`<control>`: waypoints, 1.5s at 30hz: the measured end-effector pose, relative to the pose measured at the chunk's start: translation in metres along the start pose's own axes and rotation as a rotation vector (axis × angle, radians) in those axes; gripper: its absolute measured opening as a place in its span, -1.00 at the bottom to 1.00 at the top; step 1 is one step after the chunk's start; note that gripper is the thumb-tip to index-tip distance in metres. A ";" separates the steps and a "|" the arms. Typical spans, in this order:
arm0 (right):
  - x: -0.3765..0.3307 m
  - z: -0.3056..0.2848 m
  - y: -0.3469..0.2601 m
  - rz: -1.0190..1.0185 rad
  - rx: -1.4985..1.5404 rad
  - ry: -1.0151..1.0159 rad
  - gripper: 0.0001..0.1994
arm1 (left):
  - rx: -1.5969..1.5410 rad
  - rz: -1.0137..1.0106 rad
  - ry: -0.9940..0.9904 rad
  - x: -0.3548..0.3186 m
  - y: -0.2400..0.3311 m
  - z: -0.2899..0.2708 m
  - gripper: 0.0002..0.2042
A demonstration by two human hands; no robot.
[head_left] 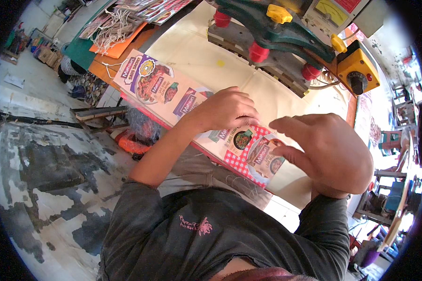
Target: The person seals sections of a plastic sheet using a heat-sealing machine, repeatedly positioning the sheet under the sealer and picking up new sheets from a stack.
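Note:
A long printed plastic strip [171, 104] lies slantwise along the near edge of the work table. It bears food pictures and a red-and-white checked pattern toward its right end. My left hand [227, 110] rests palm down on the strip's middle, with bent fingers partly hidden. My right hand [321, 150] hovers at the right end, thumb and fingers apart, with nothing visible between them. From this view I cannot tell whether its fingertips touch the strip.
Beyond the strip stands a green-framed press [276, 33] with red and yellow knobs. A yellow control box [358, 68] sits to its right. Printed sheets with white strings [115, 33] pile at the far left. Cream sheeting [187, 49] covers the table.

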State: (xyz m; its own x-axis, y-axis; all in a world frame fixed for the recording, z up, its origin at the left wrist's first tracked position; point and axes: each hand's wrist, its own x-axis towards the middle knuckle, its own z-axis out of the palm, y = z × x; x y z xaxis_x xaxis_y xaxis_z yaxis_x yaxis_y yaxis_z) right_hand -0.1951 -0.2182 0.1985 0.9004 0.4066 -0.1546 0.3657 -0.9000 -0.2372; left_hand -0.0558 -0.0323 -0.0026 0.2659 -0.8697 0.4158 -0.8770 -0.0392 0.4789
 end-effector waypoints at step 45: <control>-0.016 -0.010 0.000 -0.219 0.072 -0.035 -0.75 | 0.736 -0.880 0.379 -0.045 -0.265 -0.329 -0.09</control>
State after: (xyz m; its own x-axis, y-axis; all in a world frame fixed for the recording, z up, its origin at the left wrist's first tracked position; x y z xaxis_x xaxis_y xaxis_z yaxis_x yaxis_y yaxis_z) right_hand -0.2070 -0.2256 0.2104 0.7923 0.5972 -0.1249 0.5324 -0.7767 -0.3366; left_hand 0.2962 0.1793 0.1064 0.8791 -0.2094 0.4283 -0.3215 -0.9237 0.2084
